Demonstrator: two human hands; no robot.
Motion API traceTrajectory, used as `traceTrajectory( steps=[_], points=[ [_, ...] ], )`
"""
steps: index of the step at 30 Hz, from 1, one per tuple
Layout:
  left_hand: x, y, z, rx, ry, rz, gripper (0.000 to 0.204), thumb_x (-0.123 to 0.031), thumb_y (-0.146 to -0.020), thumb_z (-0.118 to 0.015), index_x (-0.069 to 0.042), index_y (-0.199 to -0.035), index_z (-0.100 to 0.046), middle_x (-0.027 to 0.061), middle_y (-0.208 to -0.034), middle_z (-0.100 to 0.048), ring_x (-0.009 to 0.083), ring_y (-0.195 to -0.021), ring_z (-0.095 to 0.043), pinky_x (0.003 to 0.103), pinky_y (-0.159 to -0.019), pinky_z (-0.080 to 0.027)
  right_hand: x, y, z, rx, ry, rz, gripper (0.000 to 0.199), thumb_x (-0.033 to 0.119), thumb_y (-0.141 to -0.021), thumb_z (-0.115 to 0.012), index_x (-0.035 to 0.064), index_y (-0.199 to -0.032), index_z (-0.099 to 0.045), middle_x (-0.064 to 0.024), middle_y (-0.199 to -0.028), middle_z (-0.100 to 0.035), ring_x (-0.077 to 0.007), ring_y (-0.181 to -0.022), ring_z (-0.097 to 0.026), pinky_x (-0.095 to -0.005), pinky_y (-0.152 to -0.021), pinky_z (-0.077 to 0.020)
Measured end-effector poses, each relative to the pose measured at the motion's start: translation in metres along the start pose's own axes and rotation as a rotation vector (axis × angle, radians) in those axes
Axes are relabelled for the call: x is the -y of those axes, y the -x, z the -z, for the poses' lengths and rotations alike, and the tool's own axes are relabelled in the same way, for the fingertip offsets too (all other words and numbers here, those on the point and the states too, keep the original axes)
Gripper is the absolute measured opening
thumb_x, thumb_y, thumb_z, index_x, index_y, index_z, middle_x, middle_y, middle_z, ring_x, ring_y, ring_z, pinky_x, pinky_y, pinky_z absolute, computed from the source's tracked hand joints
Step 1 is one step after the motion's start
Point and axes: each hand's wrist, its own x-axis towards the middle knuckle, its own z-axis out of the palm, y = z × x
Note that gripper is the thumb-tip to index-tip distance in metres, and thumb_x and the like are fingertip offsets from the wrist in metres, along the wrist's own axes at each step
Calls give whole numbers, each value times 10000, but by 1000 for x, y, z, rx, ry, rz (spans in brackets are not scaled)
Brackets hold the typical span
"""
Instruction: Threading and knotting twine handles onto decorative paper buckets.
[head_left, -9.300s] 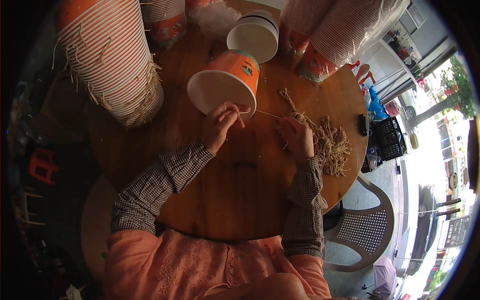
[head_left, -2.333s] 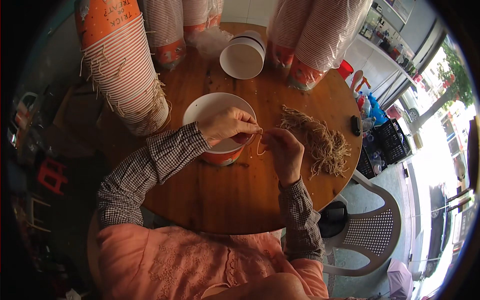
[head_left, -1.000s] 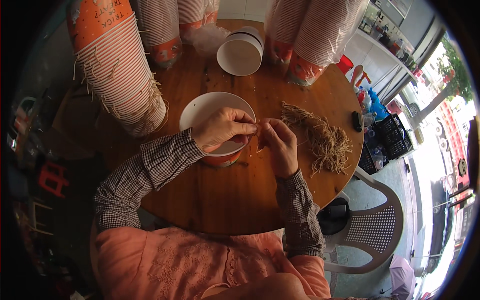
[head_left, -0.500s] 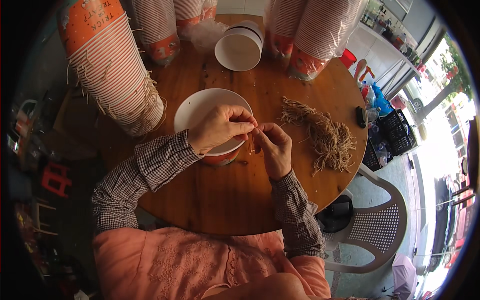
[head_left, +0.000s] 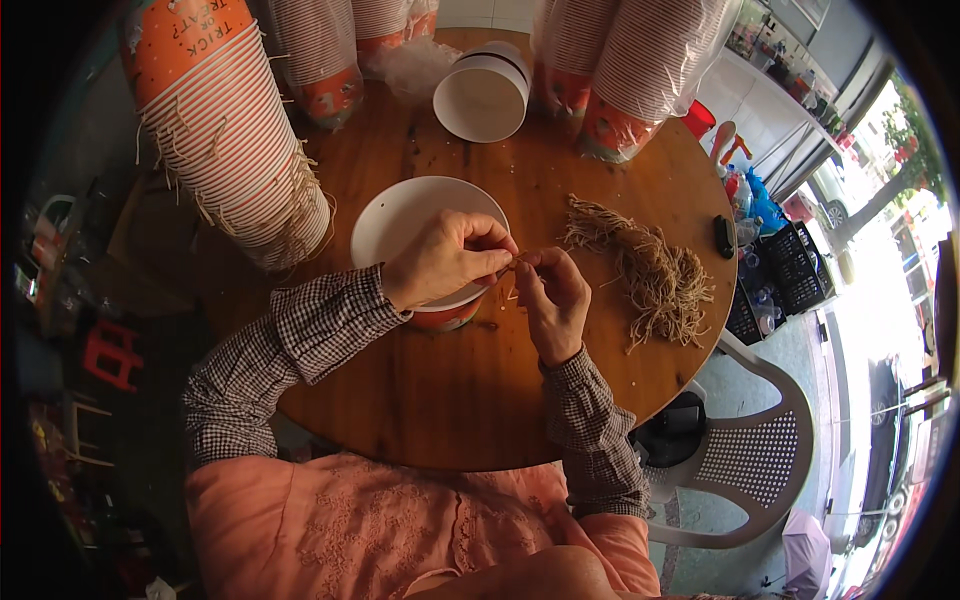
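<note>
A paper bucket point(head_left: 385, 225), white inside and orange patterned outside, stands upright on the round wooden table in front of me. My left hand point(head_left: 450, 260) reaches over its opening, thumb and fingers pinched at the right rim. Close beside it, my right hand point(head_left: 557, 300) pinches too, its fingertips almost touching the left ones. A short bit of tan twine point(head_left: 519, 262) shows between the fingertips; the rest of it is covered by my fingers. To the right lies a loose bundle of twine pieces point(head_left: 655, 270).
At the left leans a tall stack of nested buckets point(head_left: 225, 140) with twine ends hanging out. Plastic-wrapped bucket stacks point(head_left: 640, 70) stand at the back, near a white bucket on its side point(head_left: 480, 100). A small black object point(head_left: 724, 237) lies at the right edge, beyond it a plastic chair point(head_left: 755, 455).
My fingertips have drawn slightly apart, and the twine between them now shows more. The right hand has shifted a little to the right. The bucket has stayed nearly in place.
</note>
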Motion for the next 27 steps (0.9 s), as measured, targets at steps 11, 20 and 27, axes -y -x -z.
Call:
traceTrajectory(
  steps=[11,20,27],
  points=[
    [5,-2,1,-11,-236,-110,133,-91,-842,-629,38,-855,-660,75,-756,-679,106,-687,-613,259,-656,-503,-2,-3,4,17,64,53,36,2,-896,-599,-8,-927,-586,-11,-849,-565,-50,-679,-543,-197,-566,-460],
    [0,2,2,0,-434,-200,87,-53,-833,-642,23,-874,-657,59,-806,-662,123,-747,-616,247,-708,-490,-5,-3,4,5,177,92,44,7,-871,-628,15,-905,-602,-25,-850,-582,-83,-730,-574,-220,-599,-462],
    [2,3,0,-105,-615,-332,81,-39,-819,-665,6,-886,-658,58,-791,-669,130,-723,-644,252,-656,-506,-8,-1,2,-5,236,139,57,10,-854,-640,10,-893,-599,-38,-820,-583,-98,-716,-581,-224,-588,-465]
  ],
)
